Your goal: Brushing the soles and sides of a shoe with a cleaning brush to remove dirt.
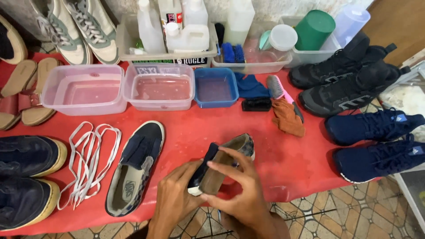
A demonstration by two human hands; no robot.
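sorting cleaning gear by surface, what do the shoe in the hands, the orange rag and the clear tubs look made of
Shoe in the hands: looks like dark canvas, matte, with a tan lining and a white rubber-like sole edge.
Orange rag: soft cloth, crumpled in folds, possibly microfibre.
Clear tubs: translucent plastic, glossy walls, with water showing through.

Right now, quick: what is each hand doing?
Left hand: closed around the heel of the dark slip-on shoe, holding it.
Right hand: fingers curled over the same shoe, gripping it from above.

Three tubs (83, 88), two black boots (341, 66), two blue sneakers (372, 126).
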